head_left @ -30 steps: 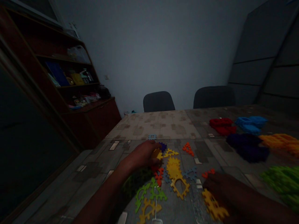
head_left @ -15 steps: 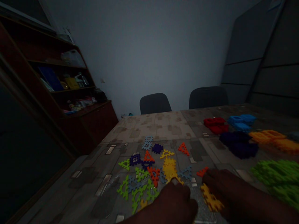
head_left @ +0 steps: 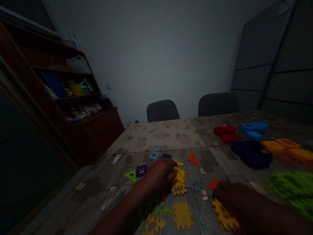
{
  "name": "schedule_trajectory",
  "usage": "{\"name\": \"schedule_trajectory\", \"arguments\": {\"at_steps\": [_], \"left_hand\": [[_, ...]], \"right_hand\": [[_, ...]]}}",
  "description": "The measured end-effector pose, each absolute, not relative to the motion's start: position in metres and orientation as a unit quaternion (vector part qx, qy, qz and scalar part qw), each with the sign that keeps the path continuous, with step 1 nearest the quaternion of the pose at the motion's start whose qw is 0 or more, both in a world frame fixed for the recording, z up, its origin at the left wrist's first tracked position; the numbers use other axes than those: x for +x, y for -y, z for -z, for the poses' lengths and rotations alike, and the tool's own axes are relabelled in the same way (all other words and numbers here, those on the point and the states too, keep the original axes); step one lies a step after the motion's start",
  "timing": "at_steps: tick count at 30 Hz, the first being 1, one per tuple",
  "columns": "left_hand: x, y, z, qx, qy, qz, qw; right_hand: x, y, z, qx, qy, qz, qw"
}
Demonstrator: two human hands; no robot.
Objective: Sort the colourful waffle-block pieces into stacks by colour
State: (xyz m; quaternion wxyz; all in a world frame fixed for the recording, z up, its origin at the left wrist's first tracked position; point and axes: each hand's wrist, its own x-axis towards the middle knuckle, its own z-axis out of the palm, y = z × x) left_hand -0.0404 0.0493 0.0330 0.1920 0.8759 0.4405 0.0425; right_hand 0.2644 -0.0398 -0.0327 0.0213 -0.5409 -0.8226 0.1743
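Head view has the left hand (head_left: 160, 173) curled narrowly beside yellow interlocking tiles (head_left: 179, 186), which dragging fingertips could scatter, and the right hand (head_left: 237, 198) bent against a yellow toothed tile (head_left: 223, 216), neither grip being clear enough to tell.

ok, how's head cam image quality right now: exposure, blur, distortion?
Head view: underexposed; wall brightest, shelf unit murky, right hand dark with little finger detail. Head view: green stack and purple stack look smeared; yellow square reads more clearly. Head view: wide-angle stretch, shelf unit leaning hard at left edge. No strong glare.
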Motion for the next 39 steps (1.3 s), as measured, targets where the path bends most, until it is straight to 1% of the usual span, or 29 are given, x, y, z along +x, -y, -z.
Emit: {"name": "schedule_trajectory", "arguments": {"at_steps": [2,6,10,17,23,29,32,35,39], "left_hand": [[-0.042,-0.057,-0.023,0.878,-0.435,-0.032,0.198],[-0.04,-0.058,-0.014,0.886,-0.419,-0.013,0.2],[-0.039,-0.055,-0.016,0.886,-0.421,-0.004,0.197],[-0.043,-0.057,-0.019,0.876,-0.431,0.003,0.216],[-0.045,-0.055,-0.022,0.867,-0.45,0.017,0.215],[-0.042,-0.057,-0.024,0.876,-0.433,0.037,0.208],[-0.054,-0.061,-0.035,0.873,-0.449,0.022,0.191],[-0.071,-0.069,-0.048,0.86,-0.489,-0.009,0.15],[-0.075,-0.073,-0.052,0.856,-0.503,-0.035,0.118]], "right_hand": [[0.263,0.04,0.023,-0.551,0.81,-0.201,0.022],[0.262,0.04,0.011,-0.577,0.788,-0.213,0.03],[0.262,0.039,0.011,-0.578,0.784,-0.226,0.012],[0.261,0.039,0.014,-0.579,0.787,-0.215,0.0],[0.259,0.038,0.006,-0.579,0.781,-0.234,0.001],[0.263,0.038,0.008,-0.577,0.781,-0.24,-0.003],[0.268,0.039,0.01,-0.589,0.768,-0.25,0.004],[0.273,0.039,0.012,-0.592,0.762,-0.262,0.013],[0.276,0.038,0.013,-0.604,0.751,-0.267,0.033]]}}
